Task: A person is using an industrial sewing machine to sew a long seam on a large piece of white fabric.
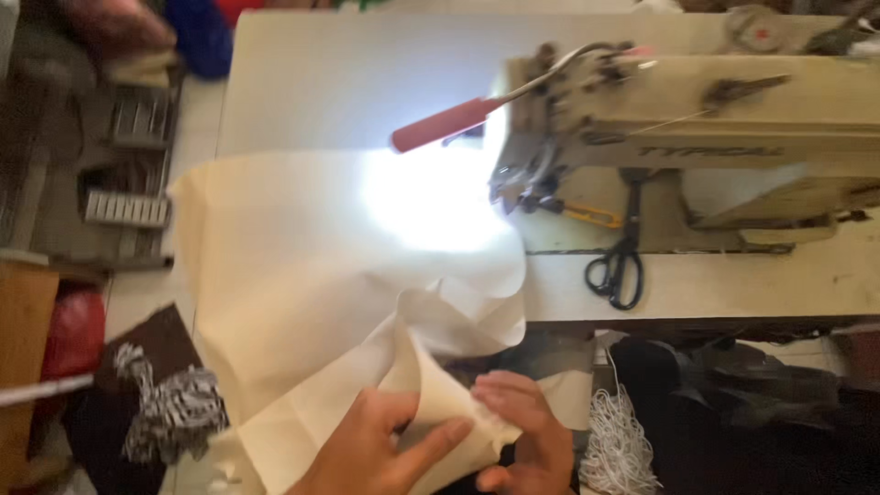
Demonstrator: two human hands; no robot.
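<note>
Cream cloth (pixel 302 275) spills off the surface (pixel 733 284) edge into both hands. Left hand (pixel 380 449) pinches a fold between thumb and fingers; right hand (pixel 527 431) curls closed on the same fold beside it. Beyond the hands: sewing machine (pixel 697 137), black scissors (pixel 619 266), red-handled lamp (pixel 449 124)

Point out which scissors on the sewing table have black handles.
The large scissors lying at the table's front edge, below the sewing machine. The smaller snips beside the needle have yellow handles.

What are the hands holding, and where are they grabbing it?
Both the left hand and right hand pinch the cream cloth at its folded near corner.
</note>
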